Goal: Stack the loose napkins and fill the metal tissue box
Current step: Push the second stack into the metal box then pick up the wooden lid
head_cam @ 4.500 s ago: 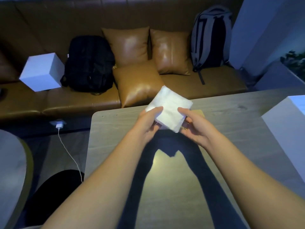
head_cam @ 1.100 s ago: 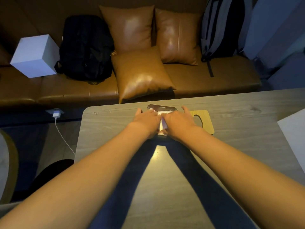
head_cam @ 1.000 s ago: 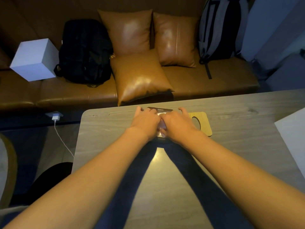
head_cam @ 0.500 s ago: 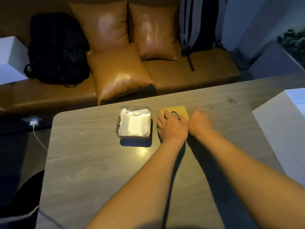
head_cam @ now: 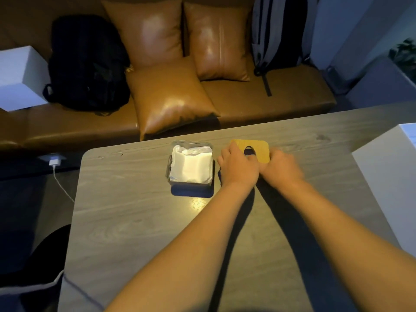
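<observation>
The metal tissue box (head_cam: 171,163) stands near the far edge of the grey table (head_cam: 135,221), filled with white napkins (head_cam: 191,165). Just to its right lies a yellow wooden lid (head_cam: 262,147) with an oval hole. My left hand (head_cam: 238,167) grips the lid's left side with curled fingers. My right hand (head_cam: 280,170) grips its near right side. The lid's near edge is hidden under both hands, and whether it is lifted off the table cannot be told.
A white box (head_cam: 387,183) stands at the table's right edge. Beyond the table is a brown sofa with several cushions (head_cam: 166,97), a black backpack (head_cam: 87,64), a grey backpack (head_cam: 279,34) and a white cube (head_cam: 20,77). A charger cable (head_cam: 60,181) hangs at left.
Earlier both hands carried the napkin stack and pressed it into the metal box. They then left the box and moved right onto the yellow lid, where their fingers now curl round it.
</observation>
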